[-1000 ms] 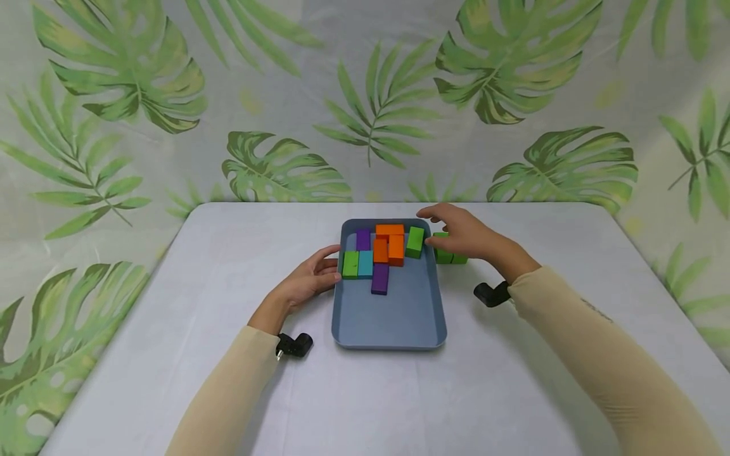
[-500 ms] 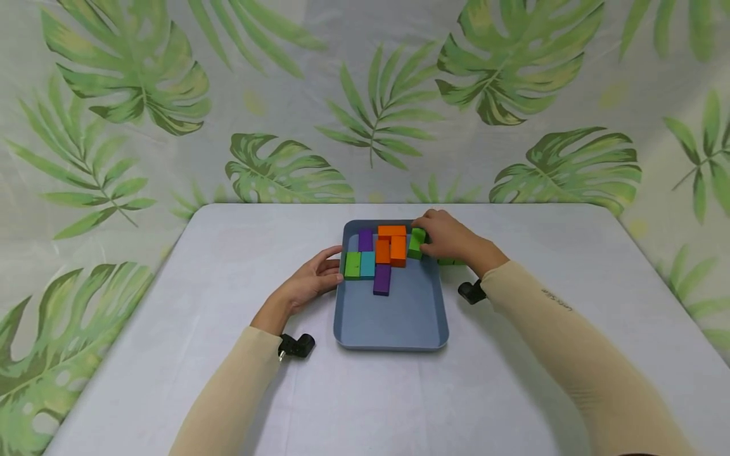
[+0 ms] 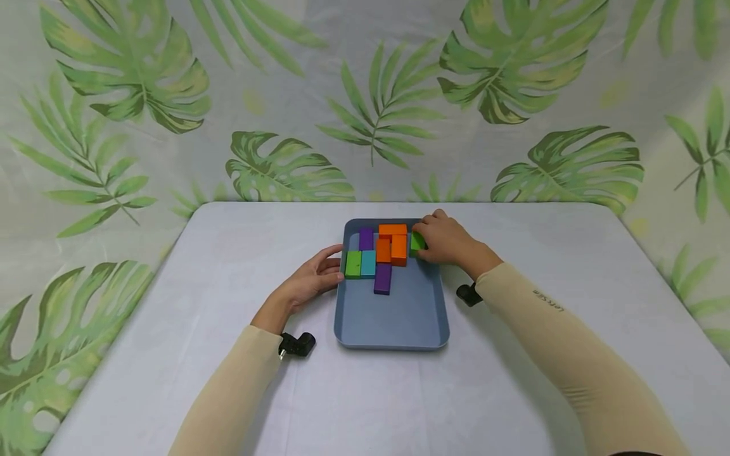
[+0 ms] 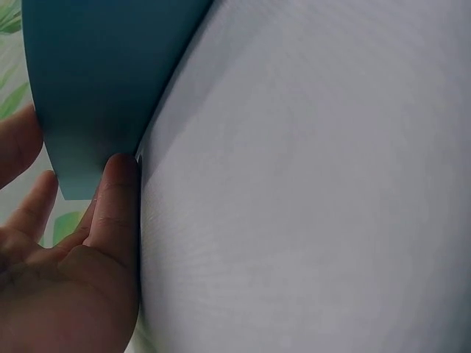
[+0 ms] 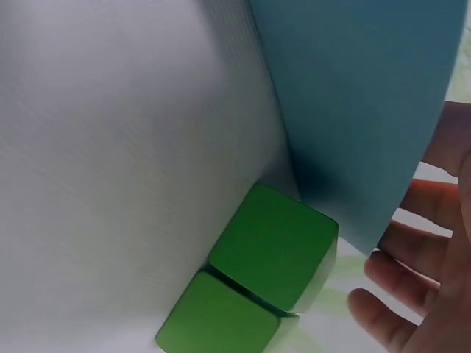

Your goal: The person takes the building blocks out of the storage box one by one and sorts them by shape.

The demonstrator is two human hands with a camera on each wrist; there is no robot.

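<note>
A blue-grey tray (image 3: 393, 323) lies on the white table. My right hand (image 3: 447, 239) reaches over its right rim and pinches a green block (image 3: 417, 242) near the far right corner, partly covering it. At the left wall, my left hand (image 3: 305, 282) rests with loosely extended fingers; the left wrist view shows a thumb (image 4: 118, 206) against the tray's outside. Three orange blocks (image 3: 399, 250) sit together at the far middle. A purple block (image 3: 366, 239), a green block (image 3: 353, 265), a light blue block (image 3: 368, 264) and another purple block (image 3: 383, 278) lie left of or below them.
Outside the tray's right wall (image 5: 360, 95), two green blocks (image 5: 274, 246) stand side by side on the table, hidden behind the right hand in the head view. A leaf-patterned cloth (image 3: 373, 114) hangs behind the table's far edge (image 3: 274, 202).
My right hand has moved left from beside the tray onto the green block in the far right corner. That block has turned from slightly slanted to straighter. The left hand stays put.
</note>
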